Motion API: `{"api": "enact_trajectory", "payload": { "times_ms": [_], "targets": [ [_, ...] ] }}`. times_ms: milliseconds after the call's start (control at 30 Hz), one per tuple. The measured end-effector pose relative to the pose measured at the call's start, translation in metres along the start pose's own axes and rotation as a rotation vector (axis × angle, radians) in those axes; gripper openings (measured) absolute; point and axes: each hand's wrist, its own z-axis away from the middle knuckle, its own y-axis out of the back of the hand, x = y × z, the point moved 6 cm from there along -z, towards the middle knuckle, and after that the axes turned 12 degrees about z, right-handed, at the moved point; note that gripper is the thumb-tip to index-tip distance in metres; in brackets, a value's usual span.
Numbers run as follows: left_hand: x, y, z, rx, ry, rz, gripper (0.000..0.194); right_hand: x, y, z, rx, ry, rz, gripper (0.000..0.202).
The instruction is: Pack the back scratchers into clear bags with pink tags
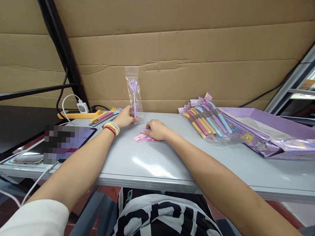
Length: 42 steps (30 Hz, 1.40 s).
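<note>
A: Where are the person's hands?
B: Both reach over a pale grey worktop (pixel 168 159), near its middle. The left hand (pixel 126 117) is closed around the lower end of a purple scratcher (pixel 134 94), through the see-through sleeve (pixel 131 73) that encloses it.
A: How does that scratcher stand?
B: Roughly upright, slightly tilted, its small hand-shaped head at the top and its purple handle at the bottom, by the fingers.
A: And the right hand?
B: The right hand (pixel 156 129) is just to the right and a little nearer, its fingers bent down onto a few pink cards (pixel 140 137) lying on the worktop. Whether it pinches one of them, I cannot tell.
A: What lies to the left?
B: Just beyond the left wrist is a bunch of loose scratchers (pixel 103 118) in yellow, pink and blue, beside a yellow power strip (pixel 93 115) with a white charger (pixel 82 106). Nearer on the left is a tablet (pixel 81 137), partly blurred.
A: And to the right?
B: A fanned pile of bagged scratchers (pixel 212 121), pink cards at their far ends, then a purple open box (pixel 250 114) farther right. Brown cardboard (pixel 193 39) forms the far wall.
</note>
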Motion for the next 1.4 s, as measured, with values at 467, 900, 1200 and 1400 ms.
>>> {"api": "enact_trajectory", "payload": {
  "times_ms": [467,900,1200,1400],
  "targets": [
    [0.024,-0.018,0.008,-0.123,-0.083,-0.087,0.044,0.040,0.026,0.014,0.049,-0.155,-0.181,0.030],
    [0.036,-0.054,0.029,-0.397,-0.036,-0.306,0.024,0.134,0.077,0.073,0.674,-0.444,-0.202,0.009],
    [0.034,-0.053,0.030,-0.407,-0.033,-0.416,0.029,0.151,0.067,0.082,0.707,-0.572,-0.282,0.016],
    [0.037,-0.053,0.029,-0.370,-0.031,-0.435,0.031,0.133,0.067,0.072,0.799,-0.382,-0.218,0.016]
  ]
}}
